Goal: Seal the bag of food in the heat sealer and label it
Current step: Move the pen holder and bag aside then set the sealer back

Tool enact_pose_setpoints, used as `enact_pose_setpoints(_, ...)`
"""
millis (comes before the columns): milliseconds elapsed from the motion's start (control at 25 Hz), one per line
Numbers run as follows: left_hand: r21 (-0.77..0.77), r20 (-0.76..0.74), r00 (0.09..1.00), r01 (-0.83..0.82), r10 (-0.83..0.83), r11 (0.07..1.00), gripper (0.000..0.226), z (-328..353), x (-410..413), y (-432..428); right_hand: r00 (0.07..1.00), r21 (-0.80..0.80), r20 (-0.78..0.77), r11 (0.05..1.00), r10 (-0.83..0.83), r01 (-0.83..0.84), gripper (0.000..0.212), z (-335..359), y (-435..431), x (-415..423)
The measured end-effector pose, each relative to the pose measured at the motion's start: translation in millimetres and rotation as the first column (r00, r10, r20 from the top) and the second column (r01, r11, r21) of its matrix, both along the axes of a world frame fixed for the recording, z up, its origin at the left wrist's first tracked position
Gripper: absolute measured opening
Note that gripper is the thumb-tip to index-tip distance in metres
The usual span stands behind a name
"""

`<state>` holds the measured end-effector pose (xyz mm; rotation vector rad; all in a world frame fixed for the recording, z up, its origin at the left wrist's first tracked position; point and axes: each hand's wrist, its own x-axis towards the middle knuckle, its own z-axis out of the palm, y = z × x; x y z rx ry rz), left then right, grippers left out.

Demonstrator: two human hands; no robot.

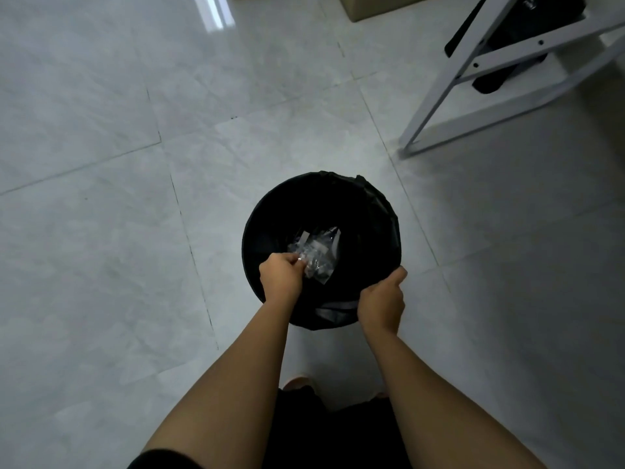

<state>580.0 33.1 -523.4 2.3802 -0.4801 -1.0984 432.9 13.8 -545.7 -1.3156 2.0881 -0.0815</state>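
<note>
Floor [101, 164]: pale grey marbled tiles, glossy, thin dark joints, a streak of window glare at the top edge. Dim light.

Upper right: white metal frame [436, 106], slanted leg and crossbars, standing on the tiles. A black object [527, 25] sits behind the bars; cannot tell what it is. Corner of a cardboard box [358, 8] at the top edge.

Centre: round black bin [270, 211] on the floor, lined with a black bag bunched at the rim.

Left grip [282, 275]: reaches over the near-left rim, fingers curled, pinching one edge of the crumpled clear plastic [316, 257]. The plastic hangs inside the bin's mouth, just beyond the fingertips, with white strips [304, 237] on it. Whether anything is inside it cannot be told.

Right grip [382, 302]: closed around the near-right rim of the bin, thumb on the outer side, well apart from the plastic.

Both forearms bare. Dark clothing [338, 434] and toes [297, 382] show below.
</note>
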Motion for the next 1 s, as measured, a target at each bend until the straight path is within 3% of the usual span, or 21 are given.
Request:
enact_pose_setpoints(160,0.037,0.061,0.998,-0.036,0.034,0.999,0.015,24.1,-0.5,0.2,0.999,0.035,0.005,0.999,0.041,-0.041,0.053,17.7,0.6,-0.6)
enact_pose_setpoints(280,0.025,0.082,0.996,-0.048,0.046,0.999,0.027,65.7,3.6,-0.1,0.994,0.025,-0.026,0.994,0.108,-0.107,0.063,61.2,4.1,0.4)
enact_pose_setpoints(400,-0.048,0.091,0.996,-0.015,0.019,0.999,0.026,139.8,6.8,-11.5,0.981,-0.072,0.021,0.979,0.193,-0.191,0.058,136.4,-1.8,11.3)
enact_pose_setpoints(640,-0.252,0.094,0.994,0.083,-0.061,0.964,0.029,336.3,8.7,-40.8,0.992,-0.287,0.085,0.956,0.090,-0.062,0.053,338.5,-43.0,31.4)
enact_pose_setpoints(840,-0.535,0.194,0.962,0.270,-0.194,0.800,0.027,527.5,-35.5,-76.3,0.978,-0.498,0.112,0.862,0.177,-0.099,0.047,529.3,-83.7,-4.5)
enact_pose_setpoints(1000,-0.592,0.199,0.902,0.423,-0.384,0.686,0.034,614.4,-98.8,-103.9,0.994,-0.578,-0.008,0.811,0.109,-0.094,0.054,632.0,-94.5,-64.4)
